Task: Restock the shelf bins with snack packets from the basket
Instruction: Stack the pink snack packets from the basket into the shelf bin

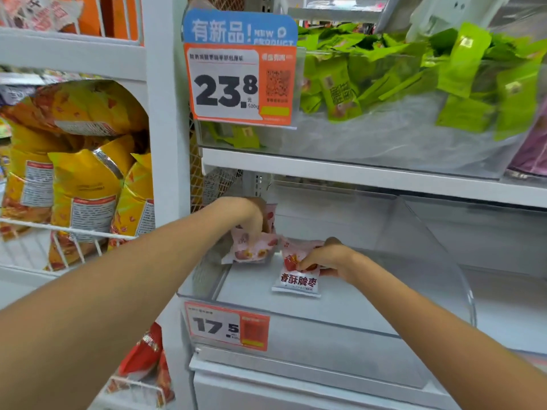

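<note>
White shop shelving; clear lower bin [438, 261], price tags 23.8 [226, 90] and 17.5 [228, 325]. Left hand [251, 220] gripping pink packets [254, 247], count unclear; right hand [325, 258] pinching one packet [297, 281] on bin floor.

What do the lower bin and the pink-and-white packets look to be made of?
Lower bin: clear rigid plastic, glossy; the shelf shows through its curved wall. Pink-and-white packets: thin printed plastic film, probably, slightly shiny and crinkled where the right hand and left hand grip them.
</note>
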Demonstrator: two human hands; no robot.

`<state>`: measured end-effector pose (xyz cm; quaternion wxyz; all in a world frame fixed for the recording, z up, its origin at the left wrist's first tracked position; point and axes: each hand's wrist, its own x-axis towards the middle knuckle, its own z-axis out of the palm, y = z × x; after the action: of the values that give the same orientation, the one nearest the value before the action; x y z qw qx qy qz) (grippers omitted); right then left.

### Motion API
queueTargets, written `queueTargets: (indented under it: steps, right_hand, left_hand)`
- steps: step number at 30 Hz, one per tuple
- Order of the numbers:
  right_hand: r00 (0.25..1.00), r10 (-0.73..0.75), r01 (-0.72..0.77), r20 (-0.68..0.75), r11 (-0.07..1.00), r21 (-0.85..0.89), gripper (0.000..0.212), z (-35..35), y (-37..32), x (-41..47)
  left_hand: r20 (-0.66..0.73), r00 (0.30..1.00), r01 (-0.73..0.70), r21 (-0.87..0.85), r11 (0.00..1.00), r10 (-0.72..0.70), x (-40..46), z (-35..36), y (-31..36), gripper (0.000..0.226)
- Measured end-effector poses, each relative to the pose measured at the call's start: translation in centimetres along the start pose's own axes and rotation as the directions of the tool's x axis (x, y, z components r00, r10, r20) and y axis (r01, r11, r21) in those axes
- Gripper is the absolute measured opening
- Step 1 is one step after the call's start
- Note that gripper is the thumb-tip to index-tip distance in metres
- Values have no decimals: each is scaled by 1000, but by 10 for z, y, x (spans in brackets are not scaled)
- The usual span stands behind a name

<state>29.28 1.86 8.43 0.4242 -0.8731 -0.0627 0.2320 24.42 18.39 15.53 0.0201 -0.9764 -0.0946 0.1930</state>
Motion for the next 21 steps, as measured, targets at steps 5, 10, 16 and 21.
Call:
queueTargets:
  steps: [5, 10, 16, 21]
  right_hand:
    - [999, -33, 33, -6, 996, -86, 62, 3, 4, 13]
    - [996, -90, 82, -5, 926, -369, 70, -3, -3, 5]
    - [992, -89, 111, 90, 951, -288, 45, 6, -27, -2]
    - [987, -161, 149, -24, 954, -261, 47, 34, -40, 7]
  left_hand:
    - [-191, 981, -8, 12, 1000, 10, 8, 4, -4, 54]
    - [-421, 902, -70, 85, 994, 99, 8, 14, 4, 33]
    - [-507, 862, 105, 224, 969, 24, 6, 11, 10, 25]
    - [-519, 853, 142, 126, 982, -57, -2, 10, 3, 27]
